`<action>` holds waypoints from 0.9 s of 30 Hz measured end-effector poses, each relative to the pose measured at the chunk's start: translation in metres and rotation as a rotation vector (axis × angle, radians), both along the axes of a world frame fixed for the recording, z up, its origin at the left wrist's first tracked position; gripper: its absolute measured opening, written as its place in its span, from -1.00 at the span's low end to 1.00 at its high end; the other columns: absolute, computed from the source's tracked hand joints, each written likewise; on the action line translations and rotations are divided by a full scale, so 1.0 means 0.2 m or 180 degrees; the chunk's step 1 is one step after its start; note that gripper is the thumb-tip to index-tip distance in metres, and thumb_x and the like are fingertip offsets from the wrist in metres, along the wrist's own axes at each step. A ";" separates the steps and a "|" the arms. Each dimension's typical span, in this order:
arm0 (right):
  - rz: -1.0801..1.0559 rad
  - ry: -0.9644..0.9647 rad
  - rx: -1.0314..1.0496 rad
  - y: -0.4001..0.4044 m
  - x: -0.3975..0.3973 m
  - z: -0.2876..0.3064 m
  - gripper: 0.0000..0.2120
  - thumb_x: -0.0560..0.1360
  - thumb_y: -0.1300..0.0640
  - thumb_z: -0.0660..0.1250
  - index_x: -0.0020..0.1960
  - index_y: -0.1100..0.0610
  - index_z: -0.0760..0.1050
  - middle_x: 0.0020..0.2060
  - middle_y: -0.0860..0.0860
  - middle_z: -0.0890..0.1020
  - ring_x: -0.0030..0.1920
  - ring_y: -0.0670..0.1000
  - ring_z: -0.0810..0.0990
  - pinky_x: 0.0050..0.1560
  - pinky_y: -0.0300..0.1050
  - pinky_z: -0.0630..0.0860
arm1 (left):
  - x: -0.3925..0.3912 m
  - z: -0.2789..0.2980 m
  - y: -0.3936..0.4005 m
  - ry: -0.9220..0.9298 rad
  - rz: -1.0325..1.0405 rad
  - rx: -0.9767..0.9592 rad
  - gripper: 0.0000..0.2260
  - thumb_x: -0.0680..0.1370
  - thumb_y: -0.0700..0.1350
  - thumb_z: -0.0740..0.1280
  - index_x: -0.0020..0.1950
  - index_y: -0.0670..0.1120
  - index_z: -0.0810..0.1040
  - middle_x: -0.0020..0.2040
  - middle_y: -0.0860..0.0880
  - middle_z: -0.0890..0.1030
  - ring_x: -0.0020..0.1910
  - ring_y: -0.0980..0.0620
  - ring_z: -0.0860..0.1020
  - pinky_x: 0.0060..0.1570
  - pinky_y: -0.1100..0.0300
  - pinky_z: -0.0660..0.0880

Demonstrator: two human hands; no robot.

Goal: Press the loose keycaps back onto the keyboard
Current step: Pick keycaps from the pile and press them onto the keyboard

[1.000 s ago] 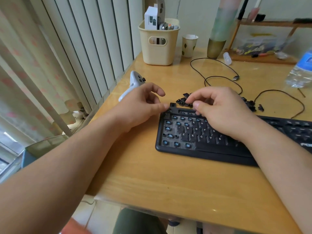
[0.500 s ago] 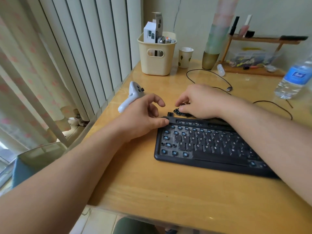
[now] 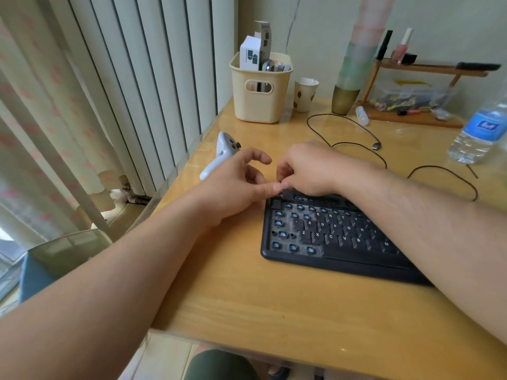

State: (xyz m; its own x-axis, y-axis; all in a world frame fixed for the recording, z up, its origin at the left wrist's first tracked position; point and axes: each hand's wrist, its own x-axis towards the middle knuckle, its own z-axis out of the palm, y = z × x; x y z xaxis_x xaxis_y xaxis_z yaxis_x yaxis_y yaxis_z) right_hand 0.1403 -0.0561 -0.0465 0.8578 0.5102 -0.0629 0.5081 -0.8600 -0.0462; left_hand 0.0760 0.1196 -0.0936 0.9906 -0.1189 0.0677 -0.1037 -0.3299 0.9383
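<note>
Left hand [image 3: 236,185] and right hand [image 3: 307,168] are met fingertip to fingertip at the keyboard [image 3: 329,237] top-left corner; fingers curled, whether a keycap is pinched cannot be told. Bare blue switches are seen just below. A white controller [image 3: 222,152] lies beyond the left hand, on the desk [image 3: 247,297].

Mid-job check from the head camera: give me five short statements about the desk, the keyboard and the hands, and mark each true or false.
1. The black keyboard has bare blue switch stems along its left side. True.
2. The cream plastic basket lies tipped over. False: it stands upright.
3. The clear water bottle with a blue label stands at the desk's right edge. True.
4. The white game controller rests on the keyboard. False: it lies on the desk, left of it.
5. The right hand is at the keyboard's top-left corner. True.
</note>
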 end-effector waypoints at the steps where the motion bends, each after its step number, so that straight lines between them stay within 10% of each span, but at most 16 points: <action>1: -0.0020 -0.0004 0.0008 0.00 0.00 0.00 -0.93 0.56 -0.04 0.43 0.04 -0.12 0.65 -0.01 -0.09 0.60 0.17 0.06 0.49 0.27 0.16 0.51 | 0.00 0.00 0.00 0.0042 0.0038 -0.0092 -0.61 0.49 0.00 0.57 0.23 0.09 0.50 -0.16 0.03 0.58 -0.22 0.11 0.51 -0.08 0.16 0.49; 8: -0.0058 -0.0043 0.0060 -0.01 -0.02 -0.03 -0.91 0.60 0.01 0.40 0.09 -0.10 0.64 -0.08 -0.13 0.53 0.35 0.09 0.40 0.34 0.20 0.43 | 0.00 -0.02 -0.01 -0.0311 -0.0052 0.0799 -0.56 0.41 0.07 0.63 0.17 0.23 0.50 -0.17 0.10 0.58 -0.23 0.20 0.52 -0.04 0.17 0.55; 27: -0.0216 0.0201 0.1829 -0.16 -0.15 0.00 -0.90 0.57 0.01 0.46 0.05 -0.18 0.69 -0.12 -0.20 0.68 -0.08 -0.22 0.60 -0.05 -0.22 0.49 | 0.00 0.00 -0.01 -0.0215 -0.0039 0.0678 -0.71 0.46 0.03 0.60 0.10 0.15 0.58 -0.25 0.12 0.59 -0.32 0.21 0.52 -0.14 0.22 0.52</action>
State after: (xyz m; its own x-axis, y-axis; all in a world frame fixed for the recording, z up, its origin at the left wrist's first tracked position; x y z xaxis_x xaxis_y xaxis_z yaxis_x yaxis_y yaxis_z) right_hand 0.1111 -0.0881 -0.0463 0.8934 0.4215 0.1557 0.4338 -0.7185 -0.5436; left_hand 0.0764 0.1170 -0.0934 0.9831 -0.1496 0.1060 -0.1692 -0.5183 0.8383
